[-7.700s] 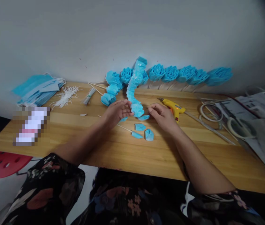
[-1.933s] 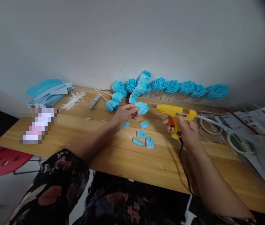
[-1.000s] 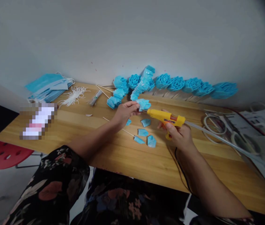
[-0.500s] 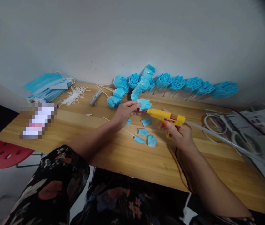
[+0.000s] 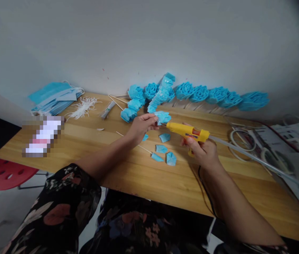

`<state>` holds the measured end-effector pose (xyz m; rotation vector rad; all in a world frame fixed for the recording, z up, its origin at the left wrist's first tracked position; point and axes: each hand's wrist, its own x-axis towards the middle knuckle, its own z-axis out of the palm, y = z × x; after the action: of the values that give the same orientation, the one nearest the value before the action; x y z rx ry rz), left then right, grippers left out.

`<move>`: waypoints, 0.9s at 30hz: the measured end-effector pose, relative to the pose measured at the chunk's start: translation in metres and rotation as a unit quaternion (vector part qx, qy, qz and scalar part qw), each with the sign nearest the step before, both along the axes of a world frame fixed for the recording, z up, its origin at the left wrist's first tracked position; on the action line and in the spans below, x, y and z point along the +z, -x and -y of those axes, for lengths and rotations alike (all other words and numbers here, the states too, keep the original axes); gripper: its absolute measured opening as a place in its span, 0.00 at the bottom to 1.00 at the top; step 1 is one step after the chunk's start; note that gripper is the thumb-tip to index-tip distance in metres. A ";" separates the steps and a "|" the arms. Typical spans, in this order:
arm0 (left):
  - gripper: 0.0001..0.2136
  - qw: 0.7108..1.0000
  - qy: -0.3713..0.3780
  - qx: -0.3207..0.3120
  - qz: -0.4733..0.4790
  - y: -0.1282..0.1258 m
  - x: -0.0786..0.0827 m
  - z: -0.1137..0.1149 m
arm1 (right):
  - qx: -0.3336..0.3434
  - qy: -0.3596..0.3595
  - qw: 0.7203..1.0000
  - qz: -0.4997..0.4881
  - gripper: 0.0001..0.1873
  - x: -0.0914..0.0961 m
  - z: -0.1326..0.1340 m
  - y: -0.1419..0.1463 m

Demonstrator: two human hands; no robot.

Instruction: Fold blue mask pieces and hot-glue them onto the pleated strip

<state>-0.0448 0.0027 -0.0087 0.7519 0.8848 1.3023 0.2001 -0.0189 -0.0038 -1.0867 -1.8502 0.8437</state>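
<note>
My left hand (image 5: pixel 140 127) pinches the lower end of a blue folded petal strip (image 5: pixel 162 116) that runs up to the wall. My right hand (image 5: pixel 201 151) grips a yellow glue gun (image 5: pixel 189 131), its nozzle pointing left and nearly touching the strip's end. Several loose blue petals (image 5: pixel 164 137) lie on the wooden table (image 5: pixel 144 176) between my hands. A thin wooden stick with a blue tip (image 5: pixel 155 157) lies beside them.
Finished blue roses (image 5: pixel 210 94) on sticks line the wall. A stack of blue face masks (image 5: pixel 53 98) and a bundle of white ear loops (image 5: pixel 83 107) lie at the back left. Tape rolls (image 5: pixel 240 140) and papers (image 5: pixel 287 141) sit right. A red stool (image 5: pixel 6 176) stands left.
My right hand took up the glue gun from the table and brought its nozzle left to the strip's end. In the last half second almost nothing has moved.
</note>
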 end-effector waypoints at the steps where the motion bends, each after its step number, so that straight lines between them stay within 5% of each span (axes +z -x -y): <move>1: 0.09 1.000 -0.002 0.001 0.001 0.000 0.000 0.000 | 0.002 -0.007 1.000 0.002 0.19 0.000 0.000 0.000; 12: 0.10 1.000 -0.003 0.002 -0.007 0.001 -0.002 -0.001 | -0.018 -0.022 1.000 0.013 0.25 0.005 -0.001 -0.002; 27: 0.13 1.000 0.008 0.005 0.002 0.000 0.000 -0.002 | -0.026 -0.039 0.999 0.017 0.21 0.004 -0.001 -0.005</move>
<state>-0.0447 0.0043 -0.0088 0.7321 0.8959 1.3042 0.2052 -0.0174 0.0005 -1.1016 -1.8594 0.7218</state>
